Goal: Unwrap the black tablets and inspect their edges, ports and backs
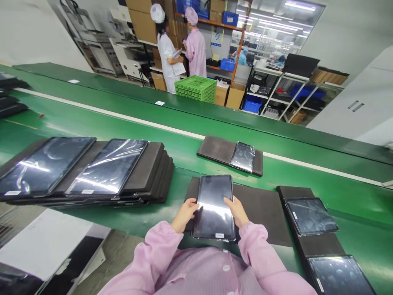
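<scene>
I have the tablet (214, 205) face up right in front of my body, over the near edge of a dark pad (265, 211), its small white label (219, 235) at the edge closest to me. My left hand (186, 213) holds one long side and my right hand (238, 209) the other, each with the thumb over the rim; the fingers underneath are hidden, so I can't tell how far they reach, nor whether the tablet rests on the pad or sits just above it. I judge it light enough for two hands, stiff, and slick under what looks like clear film, with glass that a knock or twist could crack. The long edges are where I'd take hold, even on both sides, thumbs off the middle of the screen. Just beyond, a second pad (215, 148) carries a small tablet (243, 157) at its right end. To my right, a third pad (321, 244) bears two more tablets (311, 216), and to my left a pile of pads (158, 170) has another two tablets (109, 168) on top. All this lies on the green bench (181, 139); past its far side stand a green crate (196, 89) and two co-workers (196, 49).
</scene>
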`<action>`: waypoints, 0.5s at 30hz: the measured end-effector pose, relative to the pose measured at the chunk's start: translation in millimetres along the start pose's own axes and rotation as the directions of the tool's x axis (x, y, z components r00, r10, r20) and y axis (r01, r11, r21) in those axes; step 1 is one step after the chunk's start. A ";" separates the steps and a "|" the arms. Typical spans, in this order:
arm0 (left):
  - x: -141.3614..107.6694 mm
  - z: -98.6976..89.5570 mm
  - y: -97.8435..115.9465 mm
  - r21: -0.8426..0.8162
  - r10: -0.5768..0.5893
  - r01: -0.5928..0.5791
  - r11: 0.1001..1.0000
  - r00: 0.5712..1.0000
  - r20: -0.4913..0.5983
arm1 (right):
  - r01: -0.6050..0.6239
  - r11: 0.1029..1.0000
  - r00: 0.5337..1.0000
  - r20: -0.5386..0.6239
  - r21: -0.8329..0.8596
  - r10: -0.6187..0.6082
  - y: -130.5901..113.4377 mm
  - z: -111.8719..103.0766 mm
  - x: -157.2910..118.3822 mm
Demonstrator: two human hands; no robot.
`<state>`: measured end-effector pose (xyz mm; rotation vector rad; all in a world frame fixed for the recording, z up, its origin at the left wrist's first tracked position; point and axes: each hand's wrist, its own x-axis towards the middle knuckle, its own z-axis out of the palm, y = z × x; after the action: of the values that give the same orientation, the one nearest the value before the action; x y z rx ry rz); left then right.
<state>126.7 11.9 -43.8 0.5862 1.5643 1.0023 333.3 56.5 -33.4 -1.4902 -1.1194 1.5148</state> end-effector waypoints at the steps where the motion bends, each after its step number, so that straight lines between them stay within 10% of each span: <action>1: 1.6 1.4 5.0 -0.017 0.031 -0.031 0.999 1.000 0.000 | 0.016 0.999 0.999 0.027 0.039 -0.017 -2.4 1.0 -6.3; 9: -7.3 35.6 68.7 -0.261 0.336 -0.305 0.916 0.938 0.086 | 0.167 0.972 0.984 0.036 0.167 -0.175 -38.2 -21.3 -29.9; 15: -2.4 48.5 65.7 -0.300 0.437 -0.404 0.864 0.898 0.049 | 0.255 0.966 0.965 0.052 0.031 -0.256 -63.6 -44.4 -24.3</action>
<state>164.0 57.5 12.7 0.7886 1.1801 1.4677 374.1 61.0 36.7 -1.2393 -1.2687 1.3919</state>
